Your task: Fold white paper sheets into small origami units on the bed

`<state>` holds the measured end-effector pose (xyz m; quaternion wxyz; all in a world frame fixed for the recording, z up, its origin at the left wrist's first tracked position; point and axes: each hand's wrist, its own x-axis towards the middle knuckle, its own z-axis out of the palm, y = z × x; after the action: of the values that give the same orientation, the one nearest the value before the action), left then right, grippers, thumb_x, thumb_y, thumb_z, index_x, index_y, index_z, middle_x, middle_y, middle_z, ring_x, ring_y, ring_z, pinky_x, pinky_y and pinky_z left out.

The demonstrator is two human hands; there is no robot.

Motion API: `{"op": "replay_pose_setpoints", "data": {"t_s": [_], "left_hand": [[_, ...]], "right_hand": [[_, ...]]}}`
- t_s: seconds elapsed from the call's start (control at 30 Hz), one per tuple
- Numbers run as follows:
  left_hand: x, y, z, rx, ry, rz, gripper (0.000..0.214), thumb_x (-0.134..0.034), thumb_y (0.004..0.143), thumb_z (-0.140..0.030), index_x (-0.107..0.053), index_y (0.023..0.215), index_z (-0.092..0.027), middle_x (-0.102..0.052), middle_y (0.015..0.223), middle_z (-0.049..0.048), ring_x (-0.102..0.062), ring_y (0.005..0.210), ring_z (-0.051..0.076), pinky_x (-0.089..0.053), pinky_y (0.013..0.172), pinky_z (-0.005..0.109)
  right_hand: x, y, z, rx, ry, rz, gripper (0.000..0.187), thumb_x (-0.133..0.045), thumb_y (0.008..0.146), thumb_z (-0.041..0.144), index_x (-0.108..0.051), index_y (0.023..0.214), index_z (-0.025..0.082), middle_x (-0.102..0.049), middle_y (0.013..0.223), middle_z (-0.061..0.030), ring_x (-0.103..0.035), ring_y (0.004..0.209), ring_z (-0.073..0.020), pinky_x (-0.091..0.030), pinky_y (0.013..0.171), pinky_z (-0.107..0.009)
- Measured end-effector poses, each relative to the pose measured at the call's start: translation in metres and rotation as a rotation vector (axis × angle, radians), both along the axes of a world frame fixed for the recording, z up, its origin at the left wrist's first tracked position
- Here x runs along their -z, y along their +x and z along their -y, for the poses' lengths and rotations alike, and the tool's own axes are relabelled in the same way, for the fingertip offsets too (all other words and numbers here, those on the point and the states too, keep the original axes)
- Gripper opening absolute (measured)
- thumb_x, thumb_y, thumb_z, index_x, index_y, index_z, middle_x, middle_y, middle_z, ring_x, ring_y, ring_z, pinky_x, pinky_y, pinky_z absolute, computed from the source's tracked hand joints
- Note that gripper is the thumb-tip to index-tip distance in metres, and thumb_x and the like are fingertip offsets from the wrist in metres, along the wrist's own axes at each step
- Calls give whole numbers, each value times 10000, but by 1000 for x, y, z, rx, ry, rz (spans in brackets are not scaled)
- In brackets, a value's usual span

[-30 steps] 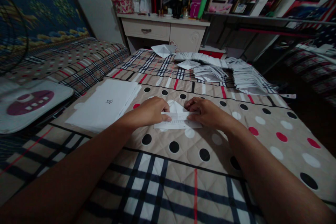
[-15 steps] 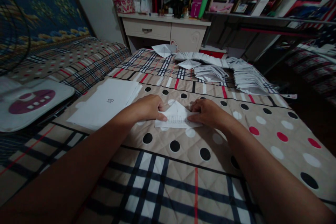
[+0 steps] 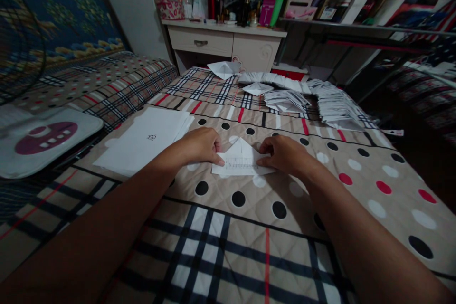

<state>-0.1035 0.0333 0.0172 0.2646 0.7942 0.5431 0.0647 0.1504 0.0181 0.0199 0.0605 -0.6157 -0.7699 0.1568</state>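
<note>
A folded sheet of paper (image 3: 241,164) lies on the bed, with a pointed top and a printed strip along its lower edge. My left hand (image 3: 204,146) is closed on its left end, thumb on the strip. At the right end my right hand (image 3: 281,152) pinches the same paper, fingers curled behind it. Left of my left hand rests a stack of white sheets (image 3: 138,137), the top one bearing a small dark mark.
Folded papers (image 3: 337,104) stand in long rows at the bed's far right, beside a smaller bundle (image 3: 285,100). Two loose folded pieces, one a pointed paper (image 3: 224,69), lie nearby. A white dresser (image 3: 199,40) borders the far end; a white folding table (image 3: 50,140) is at left.
The lower strip of the paper now lies more even, its bottom edge no longer showing a second layer. Both hands keep their hold at the ends, thumbs slightly lower.
</note>
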Motion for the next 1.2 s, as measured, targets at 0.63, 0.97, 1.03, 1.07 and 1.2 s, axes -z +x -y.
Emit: {"op": "replay_pose_setpoints", "data": {"t_s": [0.63,0.97,1.03,1.07,1.2], "left_hand": [[14,22,-1,-526,-293,1275,378,-840,587,-294,-679,885,-127,-746,928,114,-676,770,181,-539,726,300],[13,38,14,-638,-176,1066,453,-897,510,-229,-674,891,-126,-743,968,122,-692,793,216,-544,693,307],[14,40,16,-619,-171,1088,408,-886,525,-232,-678,861,-129,-746,946,109,-690,790,214,-544,689,305],[14,41,17,-612,-166,1096,400,-884,528,-233,-678,855,-130,-747,939,105,-689,790,214,-545,689,305],[14,43,19,-613,-141,1084,383,-877,546,-233,-674,856,-135,-746,946,106,-687,798,217,-549,714,316]], "right_hand": [[7,-17,6,405,-205,-1321,413,-914,460,315,-611,702,173,-681,632,-3,-585,504,-116,-420,433,-200],[13,-29,15,365,-100,-1326,437,-915,494,335,-576,724,183,-691,632,-7,-620,530,-148,-460,465,-227],[15,-31,16,368,-97,-1331,445,-915,495,330,-559,720,186,-679,624,4,-607,521,-140,-450,456,-221],[16,-32,16,371,-104,-1330,453,-918,487,328,-557,719,186,-675,623,6,-600,516,-136,-445,451,-219],[19,-33,17,397,-126,-1310,475,-926,452,333,-590,750,179,-690,653,-3,-601,523,-140,-460,463,-232]]}}
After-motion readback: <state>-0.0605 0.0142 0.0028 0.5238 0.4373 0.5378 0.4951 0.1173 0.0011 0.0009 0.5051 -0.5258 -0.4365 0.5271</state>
